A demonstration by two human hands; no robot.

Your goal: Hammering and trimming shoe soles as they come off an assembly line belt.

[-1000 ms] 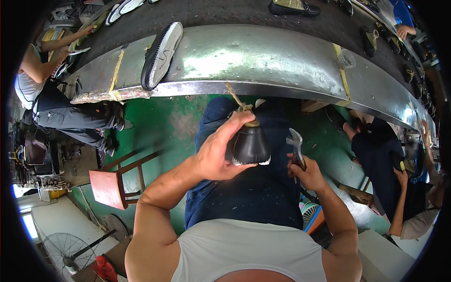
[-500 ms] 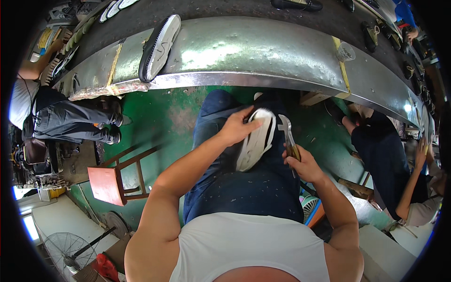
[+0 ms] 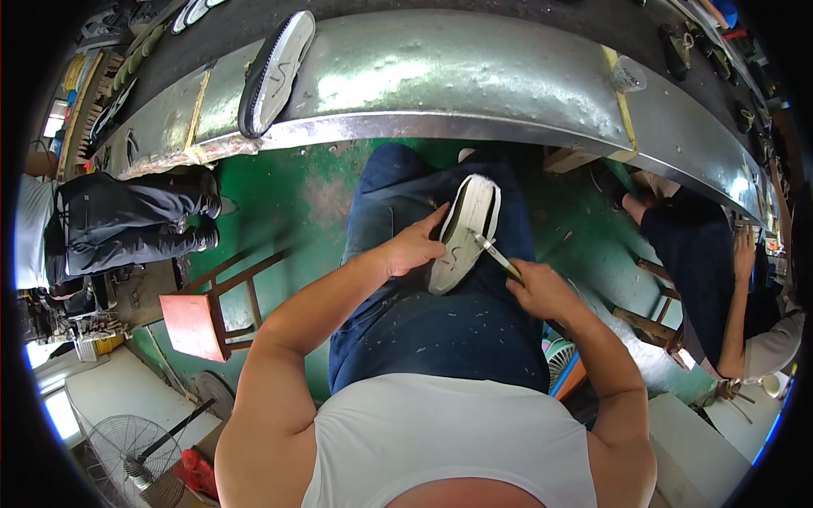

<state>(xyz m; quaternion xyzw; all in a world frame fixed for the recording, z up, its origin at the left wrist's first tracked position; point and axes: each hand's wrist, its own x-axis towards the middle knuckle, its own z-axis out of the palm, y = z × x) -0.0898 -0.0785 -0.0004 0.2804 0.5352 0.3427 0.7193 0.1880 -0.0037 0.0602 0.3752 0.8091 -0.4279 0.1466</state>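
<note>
An unfinished shoe, its pale underside facing up and dark material showing at its edges, rests over my lap. My left hand grips it from the left side, with the thumb near the underside and the fingers along the edge. In my right hand is a pair of lasting pliers with a metal head and yellowish handle. The head of the pliers lies against or just over the underside, near its middle; exact contact cannot be made out. My right fingers wrap round the handle.
Across the front runs a metal-edged bench, with another upturned shoe on it and a clear plastic cup at right. A wooden stool stands left, a fan lower left. Co-workers sit or stand at both sides.
The pliers have swung left from beside the shoe onto its underside. My left hand has slid from the shoe's far end down its left side.
</note>
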